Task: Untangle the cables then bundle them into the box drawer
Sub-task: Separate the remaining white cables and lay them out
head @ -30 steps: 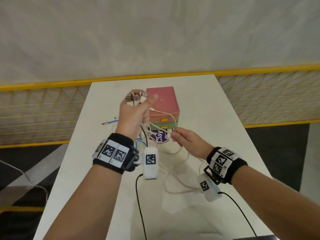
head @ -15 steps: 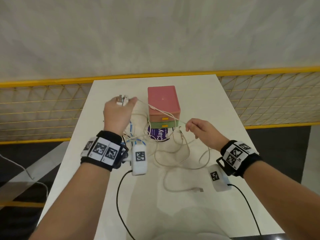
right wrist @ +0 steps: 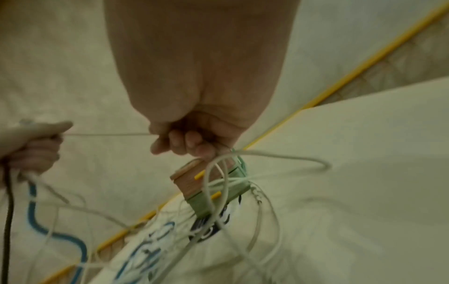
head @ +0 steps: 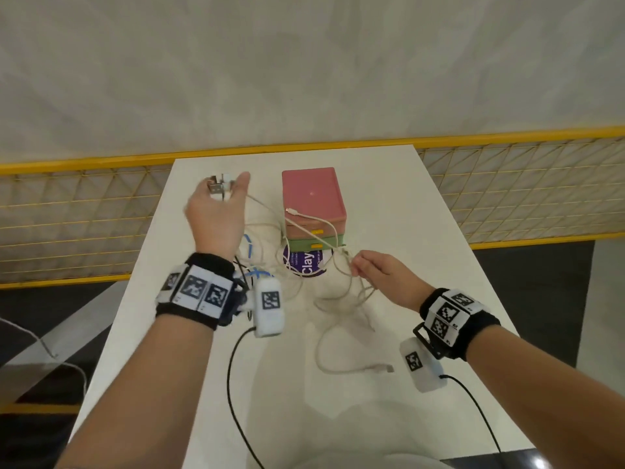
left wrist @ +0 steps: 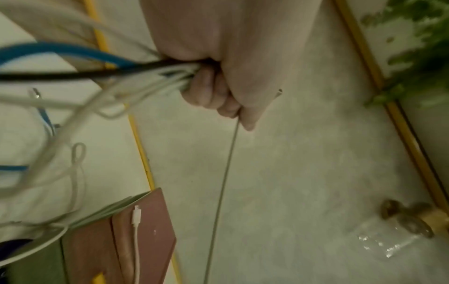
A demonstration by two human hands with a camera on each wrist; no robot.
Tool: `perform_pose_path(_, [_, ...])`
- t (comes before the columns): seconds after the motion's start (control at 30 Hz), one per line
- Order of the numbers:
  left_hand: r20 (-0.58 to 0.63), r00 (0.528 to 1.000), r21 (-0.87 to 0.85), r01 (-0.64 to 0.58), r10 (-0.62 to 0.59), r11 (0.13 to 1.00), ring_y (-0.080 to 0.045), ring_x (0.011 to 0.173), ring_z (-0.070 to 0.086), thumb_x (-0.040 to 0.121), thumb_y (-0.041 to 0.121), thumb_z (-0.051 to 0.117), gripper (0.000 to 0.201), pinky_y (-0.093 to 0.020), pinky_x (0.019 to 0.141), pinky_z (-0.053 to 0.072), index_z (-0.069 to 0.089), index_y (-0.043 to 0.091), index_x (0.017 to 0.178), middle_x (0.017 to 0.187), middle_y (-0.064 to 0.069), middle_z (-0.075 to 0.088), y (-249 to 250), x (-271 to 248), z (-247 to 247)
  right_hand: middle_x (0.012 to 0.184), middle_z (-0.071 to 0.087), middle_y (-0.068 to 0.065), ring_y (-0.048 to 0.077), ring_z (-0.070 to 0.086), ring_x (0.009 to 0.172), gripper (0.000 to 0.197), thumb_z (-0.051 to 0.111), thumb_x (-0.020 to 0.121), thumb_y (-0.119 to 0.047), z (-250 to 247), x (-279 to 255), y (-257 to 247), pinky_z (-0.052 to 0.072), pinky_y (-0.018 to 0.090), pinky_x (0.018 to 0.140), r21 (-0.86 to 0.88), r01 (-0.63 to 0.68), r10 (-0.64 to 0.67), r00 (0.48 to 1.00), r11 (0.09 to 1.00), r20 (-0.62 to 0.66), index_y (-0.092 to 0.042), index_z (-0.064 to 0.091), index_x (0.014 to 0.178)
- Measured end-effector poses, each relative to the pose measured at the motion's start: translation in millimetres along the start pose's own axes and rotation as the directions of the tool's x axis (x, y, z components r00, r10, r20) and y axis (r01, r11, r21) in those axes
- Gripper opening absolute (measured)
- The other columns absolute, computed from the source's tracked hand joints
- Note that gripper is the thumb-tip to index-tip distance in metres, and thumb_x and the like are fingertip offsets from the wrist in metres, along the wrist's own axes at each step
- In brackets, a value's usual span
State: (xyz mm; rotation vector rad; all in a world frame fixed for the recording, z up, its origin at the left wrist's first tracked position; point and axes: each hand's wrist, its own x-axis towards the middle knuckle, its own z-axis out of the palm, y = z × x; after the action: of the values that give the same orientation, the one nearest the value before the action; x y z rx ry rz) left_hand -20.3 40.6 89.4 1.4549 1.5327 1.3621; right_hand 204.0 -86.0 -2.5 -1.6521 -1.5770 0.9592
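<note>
A tangle of white cables (head: 341, 296) with a blue cable (head: 248, 245) and a black one lies on the white table (head: 406, 204) in front of the box drawer (head: 313, 204), pink over green with yellow handles. My left hand (head: 225, 194), raised left of the box, grips a bundle of cable ends (left wrist: 170, 75), plugs sticking out above the fist. My right hand (head: 356, 265) pinches one white cable (right wrist: 107, 134) that runs taut to the left hand. A white connector (left wrist: 136, 213) rests on the box's pink top.
A purple round "Clay" label (head: 306, 262) lies on the table right in front of the box, under the cables. One loose white cable end (head: 382, 368) lies near me. A yellow mesh railing (head: 84, 214) runs behind the table. Black wrist-camera leads hang from both wrists.
My hands have drawn apart: the left went left and farther up the table, the right went right. The white cable between them is pulled out, and a connector now lies on the box top.
</note>
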Motion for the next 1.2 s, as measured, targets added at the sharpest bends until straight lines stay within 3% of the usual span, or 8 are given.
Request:
perform_pose_path(0.07, [-0.008,0.998,-0.015,-0.060,0.060,0.998,0.001,0.070,0.052,0.085,0.033,0.072,0.021,-0.018,0.077,0.048,0.062,0.018,0.096,0.078,0.015,0.054,-4,-1,1,0.065,0.039,-0.003,0.009,0.033,0.056,0.029,0.037,0.101,-0.021,5,0,2,0.031,0.021,0.058,-0.022,-0.007,0.007,1.000,1.000,-0.008,-0.017,0.053,0.077])
perform_pose_path(0.13, [0.243,0.962,-0.003,-0.129,0.126,0.992,0.006,0.076,0.052,0.085,0.033,0.071,0.032,-0.004,0.072,0.041,0.062,0.024,0.114,0.085,0.013,0.057,-7,-24,14,0.067,0.043,-0.003,0.008,0.036,0.057,0.028,0.038,0.101,-0.021,10,6,-12,0.033,0.021,0.059,-0.011,0.031,-0.031,0.999,0.999,-0.039,-0.020,0.054,0.077])
perform_pose_path(0.27, [0.659,0.741,0.105,-0.260,0.129,0.960,0.000,0.084,0.058,0.084,0.039,0.071,0.034,-0.007,0.075,0.042,0.066,0.021,0.112,0.092,0.014,0.064,-15,-64,36,0.086,0.059,-0.001,-0.002,0.052,0.075,0.023,0.037,0.100,-0.009,11,20,-42,0.043,0.015,0.076,0.135,0.162,-0.152,0.985,0.977,-0.085,-0.017,0.058,0.095])
perform_pose_path(0.5, [0.218,0.965,0.122,-0.174,0.145,0.977,-0.012,0.074,0.054,0.086,0.043,0.068,0.028,-0.023,0.072,0.045,0.059,0.017,0.089,0.075,0.015,0.057,-2,-26,17,0.073,0.045,0.006,0.021,0.044,0.066,0.021,0.035,0.101,-0.023,9,14,-14,0.046,0.049,0.068,-0.004,0.089,-0.089,0.995,0.996,-0.040,-0.021,0.053,0.090])
perform_pose_path(0.57, [0.273,0.946,0.102,-0.207,0.173,0.973,-0.007,0.074,0.054,0.086,0.042,0.068,0.027,-0.016,0.071,0.046,0.060,0.022,0.103,0.079,0.015,0.058,-5,-32,18,0.072,0.043,0.007,0.031,0.043,0.064,0.021,0.035,0.101,-0.024,13,16,-15,0.047,0.053,0.065,-0.002,0.093,-0.093,0.994,0.996,-0.050,-0.023,0.052,0.089])
perform_pose_path(0.7, [0.666,0.716,0.159,-0.408,0.208,0.899,-0.011,0.075,0.058,0.083,0.042,0.072,0.034,-0.012,0.063,0.042,0.065,0.026,0.113,0.077,0.012,0.059,-17,-58,34,0.073,0.046,0.000,0.017,0.043,0.064,0.018,0.036,0.101,-0.016,16,22,-30,0.044,0.036,0.064,0.030,0.179,-0.176,0.980,0.983,-0.089,-0.011,0.053,0.098])
perform_pose_path(0.97, [0.270,0.946,0.119,-0.219,0.181,0.968,-0.004,0.069,0.052,0.088,0.041,0.067,0.026,-0.004,0.060,0.037,0.059,0.017,0.085,0.074,0.011,0.058,-1,-23,10,0.085,0.059,-0.005,0.013,0.053,0.074,0.025,0.038,0.099,-0.011,10,14,22,0.040,0.028,0.076,-0.364,0.111,-0.069,0.990,0.925,0.126,-0.023,0.051,0.082])
perform_pose_path(1.2, [0.597,0.790,0.200,-0.312,0.137,0.929,-0.010,0.090,0.060,0.086,0.041,0.069,0.035,-0.019,0.073,0.043,0.059,0.033,0.118,0.098,0.009,0.064,-22,-38,20,0.089,0.053,-0.003,0.018,0.057,0.083,0.024,0.045,0.097,-0.028,14,25,4,0.046,0.029,0.079,-0.466,0.145,-0.076,0.984,0.873,0.162,-0.023,0.069,0.097])
